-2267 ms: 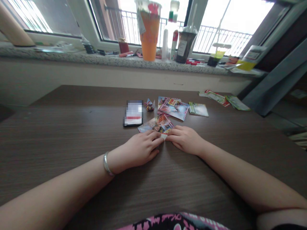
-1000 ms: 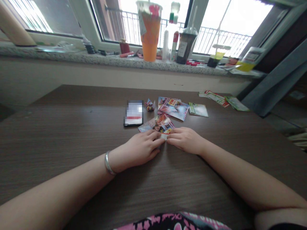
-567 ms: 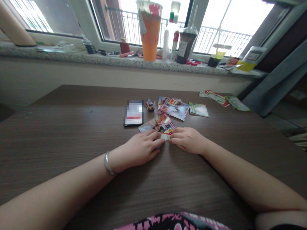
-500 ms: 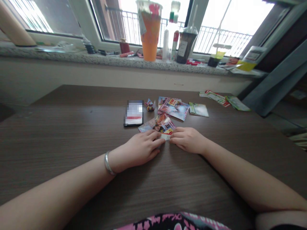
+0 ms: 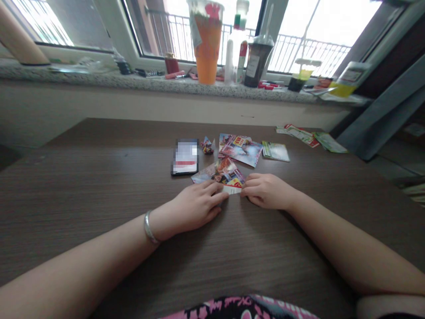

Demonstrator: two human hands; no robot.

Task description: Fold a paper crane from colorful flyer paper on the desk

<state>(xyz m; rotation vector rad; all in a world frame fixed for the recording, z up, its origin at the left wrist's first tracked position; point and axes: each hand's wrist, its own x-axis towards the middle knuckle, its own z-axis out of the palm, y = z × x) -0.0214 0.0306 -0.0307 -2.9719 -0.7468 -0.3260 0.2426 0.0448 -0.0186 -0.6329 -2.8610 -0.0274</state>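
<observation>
A colourful printed paper (image 5: 222, 173) lies on the brown table (image 5: 99, 186), folded along its near edge. My left hand (image 5: 192, 207) rests flat on the table with its fingertips pressing the paper's near left edge. At the near right corner, the curled fingers of my right hand (image 5: 265, 190) pinch the fold. A white strip of the paper shows between the two hands.
A phone (image 5: 185, 157) lies just behind the paper, with a small folded paper piece (image 5: 207, 145), another printed sheet (image 5: 241, 149) and a green leaflet (image 5: 275, 151) beside it. More leaflets (image 5: 300, 134) lie far right. Cups and bottles (image 5: 206, 42) crowd the windowsill.
My right hand has slid to the right along the paper's near edge, so more of the white strip shows. My left hand has stayed in place.
</observation>
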